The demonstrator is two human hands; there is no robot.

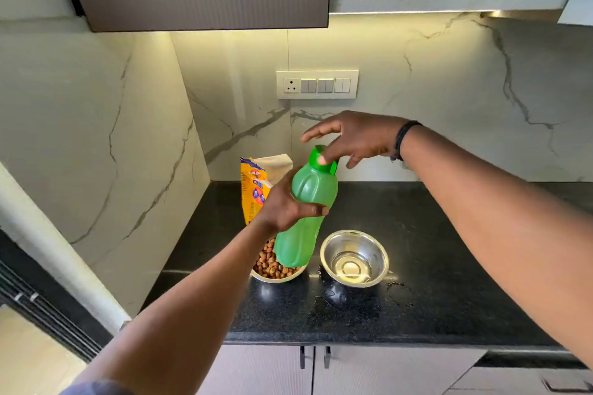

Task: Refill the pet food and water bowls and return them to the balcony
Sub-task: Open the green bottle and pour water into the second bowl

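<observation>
Green water bottle [305, 208]: held upright in left grip [285, 205]; right grip [349, 138] wide, thumb on cap; steel water bowl [354, 258] just right.

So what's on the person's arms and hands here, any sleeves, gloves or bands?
Both forearms are bare, no gloves. The right wrist carries a thin black band. A bit of blue-grey sleeve shows at the upper left arm, bottom edge of view. No rings visible.

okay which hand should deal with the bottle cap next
Right. The right hand is already at the cap, thumb on it, fingers spread. The left hand grips the green bottle around its middle, so it should probably just steady it.
</observation>
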